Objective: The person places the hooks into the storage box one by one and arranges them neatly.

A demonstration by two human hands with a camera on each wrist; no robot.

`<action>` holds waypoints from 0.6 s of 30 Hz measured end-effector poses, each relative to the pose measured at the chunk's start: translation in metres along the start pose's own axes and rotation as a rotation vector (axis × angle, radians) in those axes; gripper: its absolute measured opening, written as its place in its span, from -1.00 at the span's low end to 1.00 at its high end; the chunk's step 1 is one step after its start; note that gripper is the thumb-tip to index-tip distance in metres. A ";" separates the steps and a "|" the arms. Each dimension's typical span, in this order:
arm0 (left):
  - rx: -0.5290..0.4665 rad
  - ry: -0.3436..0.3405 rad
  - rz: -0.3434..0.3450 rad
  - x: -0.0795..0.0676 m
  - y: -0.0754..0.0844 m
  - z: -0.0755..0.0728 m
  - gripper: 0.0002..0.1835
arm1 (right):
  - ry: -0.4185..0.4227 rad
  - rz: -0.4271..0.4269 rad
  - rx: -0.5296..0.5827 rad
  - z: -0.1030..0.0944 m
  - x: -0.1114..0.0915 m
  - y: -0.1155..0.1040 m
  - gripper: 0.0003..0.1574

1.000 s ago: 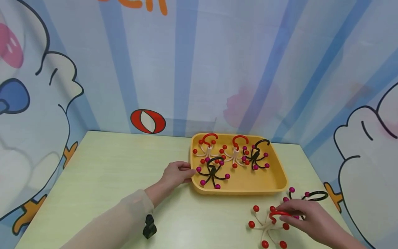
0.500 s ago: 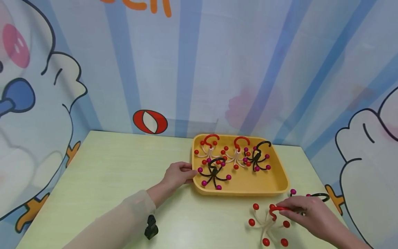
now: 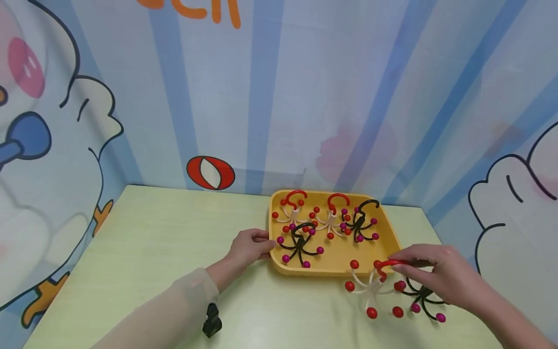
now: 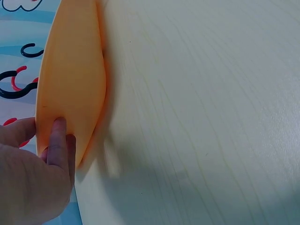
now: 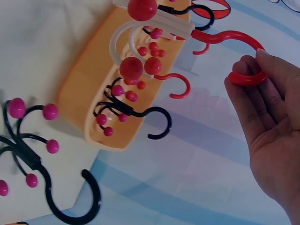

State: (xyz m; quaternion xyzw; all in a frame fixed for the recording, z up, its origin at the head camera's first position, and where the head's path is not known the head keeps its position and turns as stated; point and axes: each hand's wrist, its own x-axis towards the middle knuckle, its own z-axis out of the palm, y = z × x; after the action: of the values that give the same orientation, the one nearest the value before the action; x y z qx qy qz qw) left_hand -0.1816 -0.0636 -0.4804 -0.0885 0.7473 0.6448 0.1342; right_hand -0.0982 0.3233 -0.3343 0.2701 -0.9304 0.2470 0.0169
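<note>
Two hands in view. Right hand (image 3: pixel 440 278), lower right of the head frame, pinches the red hook of a white-legged, red-balled scalp massager (image 3: pixel 374 288); fingers curled round the hook, plain in the right wrist view (image 5: pixel 243 56). Massager hangs lifted off the table (image 3: pixel 152 252), just in front of the tray's near right corner, legs splayed downward. Black massager with magenta balls (image 3: pixel 420 300) lies on the table under and just right of that hand, not gripped.

Left hand (image 3: pixel 250 246), centre of the head frame, grips the left rim of the yellow tray (image 3: pixel 394 242): thumb over the edge, fingers curled against the outer wall, same in the left wrist view (image 4: pixel 51 140).

Four massagers sit inside the tray: two red-hooked at the back, one black at back right, one black at front left (image 3: pixel 298 242). Small black clip-like item (image 3: pixel 212 320) at the left sleeve, bottom centre.
</note>
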 end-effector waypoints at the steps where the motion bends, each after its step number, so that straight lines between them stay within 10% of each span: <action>1: -0.001 0.000 0.000 0.000 0.000 0.000 -0.58 | 0.009 -0.005 -0.009 -0.002 0.004 -0.001 -0.74; 18: -0.014 -0.007 0.008 -0.001 0.000 0.000 -0.58 | 0.033 -0.065 -0.083 -0.011 0.068 -0.001 -0.76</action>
State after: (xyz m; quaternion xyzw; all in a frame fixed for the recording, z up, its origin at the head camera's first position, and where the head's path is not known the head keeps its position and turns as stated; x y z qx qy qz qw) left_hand -0.1809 -0.0639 -0.4802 -0.0841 0.7426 0.6508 0.1336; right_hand -0.1565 0.2940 -0.3127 0.2951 -0.9303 0.2117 0.0513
